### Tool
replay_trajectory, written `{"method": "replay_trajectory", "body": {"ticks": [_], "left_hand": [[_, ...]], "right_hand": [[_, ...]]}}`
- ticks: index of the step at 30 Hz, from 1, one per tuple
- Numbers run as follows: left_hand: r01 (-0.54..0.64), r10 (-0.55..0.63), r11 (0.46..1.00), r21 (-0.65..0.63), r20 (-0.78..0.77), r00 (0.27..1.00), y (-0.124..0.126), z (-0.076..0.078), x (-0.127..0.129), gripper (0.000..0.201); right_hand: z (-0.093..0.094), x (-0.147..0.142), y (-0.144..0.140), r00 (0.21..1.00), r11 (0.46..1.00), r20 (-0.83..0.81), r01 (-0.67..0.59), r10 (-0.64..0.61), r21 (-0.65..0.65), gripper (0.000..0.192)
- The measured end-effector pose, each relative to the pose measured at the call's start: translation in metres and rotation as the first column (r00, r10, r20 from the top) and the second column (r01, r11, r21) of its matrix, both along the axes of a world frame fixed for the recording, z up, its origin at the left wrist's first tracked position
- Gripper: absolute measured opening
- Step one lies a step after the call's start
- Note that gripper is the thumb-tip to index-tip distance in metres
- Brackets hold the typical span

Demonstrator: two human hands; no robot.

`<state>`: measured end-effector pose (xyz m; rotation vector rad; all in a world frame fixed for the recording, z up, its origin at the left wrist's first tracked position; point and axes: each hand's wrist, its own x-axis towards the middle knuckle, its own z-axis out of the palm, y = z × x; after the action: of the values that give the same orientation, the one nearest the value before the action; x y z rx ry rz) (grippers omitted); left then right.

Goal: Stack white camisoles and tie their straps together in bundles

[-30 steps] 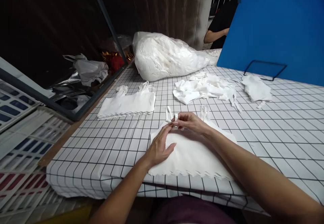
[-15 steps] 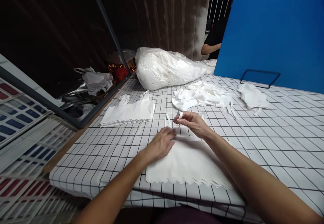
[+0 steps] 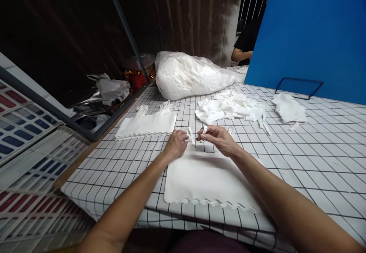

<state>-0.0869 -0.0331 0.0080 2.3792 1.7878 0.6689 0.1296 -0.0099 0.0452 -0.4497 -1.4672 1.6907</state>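
In front of me a white camisole-like garment (image 3: 211, 180) with a wavy hem lies flat, hem toward me. My right hand (image 3: 220, 138) pinches a thin white strap (image 3: 204, 129) between thumb and fingertips, raised a little above the garment's top edge. My left hand (image 3: 177, 144) is closed at the upper left corner, its curled fingers on another white strap (image 3: 191, 134); the exact grip is partly hidden. A further strap loop (image 3: 230, 129) shows behind my right wrist.
At the left lies a stack of similar white garments (image 3: 145, 125). Crumpled white pieces (image 3: 231, 110), another white bundle (image 3: 288, 108) and a large stuffed plastic bag (image 3: 188, 75) lie farther back. A blue board (image 3: 309, 35) stands right; a co-worker's arm (image 3: 241, 54) shows behind it.
My left hand has moved from lying on the garment up and left to the strap, its fingers now curled. My right hand keeps its pinch in nearly the same place.
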Motion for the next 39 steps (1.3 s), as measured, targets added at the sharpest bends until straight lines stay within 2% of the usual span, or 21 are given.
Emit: {"method": "replay_trajectory", "body": {"ticks": [6, 10, 13, 19, 24, 28, 31, 33, 36, 39], "left_hand": [[-0.053, 0.053, 0.999, -0.013, 0.010, 0.999, 0.004, -0.011, -0.005, 0.027], [-0.059, 0.059, 0.997, -0.040, 0.006, 0.998, 0.003, -0.012, -0.009, 0.033], [-0.076, 0.077, 0.994, -0.077, 0.014, 0.997, 0.001, -0.008, -0.012, 0.035], [-0.189, 0.209, 0.970, -0.155, 0.127, 0.970, -0.002, -0.001, -0.015, 0.053], [-0.275, 0.309, 0.932, -0.236, 0.123, 0.943, -0.011, 0.010, -0.013, 0.042], [-0.320, 0.358, 0.912, -0.255, 0.116, 0.927, -0.024, 0.019, -0.009, 0.046], [-0.256, 0.305, 0.933, -0.253, 0.176, 0.936, -0.037, 0.025, -0.002, 0.039], [-0.159, 0.255, 0.932, -0.325, 0.276, 0.927, -0.045, 0.028, 0.005, 0.033], [-0.034, 0.274, 0.876, -0.482, 0.437, 0.857, -0.053, 0.030, 0.019, 0.029], [0.023, 0.324, 0.848, -0.530, 0.552, 0.768, -0.054, 0.030, 0.029, 0.024]], "right_hand": [[-0.007, -0.005, -0.002, 0.997, 0.997, 0.037, -0.074, 0.074, -0.018, 0.022], [-0.021, -0.010, -0.003, 0.969, 0.987, 0.189, -0.149, 0.158, -0.060, 0.029], [-0.030, -0.013, -0.004, 0.934, 0.988, 0.322, -0.143, 0.153, -0.055, 0.035], [-0.033, -0.013, -0.004, 0.890, 0.991, 0.435, -0.127, 0.134, -0.044, 0.040], [-0.033, -0.011, -0.002, 0.889, 0.991, 0.439, -0.110, 0.130, -0.069, 0.038], [-0.040, -0.012, 0.002, 0.897, 0.992, 0.425, -0.094, 0.123, -0.089, 0.037], [-0.046, -0.013, 0.004, 0.924, 0.988, 0.367, -0.058, 0.106, -0.140, 0.038], [-0.047, -0.014, 0.005, 0.941, 0.986, 0.328, -0.025, 0.079, -0.164, 0.041], [-0.046, -0.015, 0.005, 0.947, 0.988, 0.322, 0.024, 0.027, -0.152, 0.042], [-0.044, -0.016, 0.004, 0.941, 0.991, 0.337, 0.047, -0.002, -0.125, 0.042]]}}
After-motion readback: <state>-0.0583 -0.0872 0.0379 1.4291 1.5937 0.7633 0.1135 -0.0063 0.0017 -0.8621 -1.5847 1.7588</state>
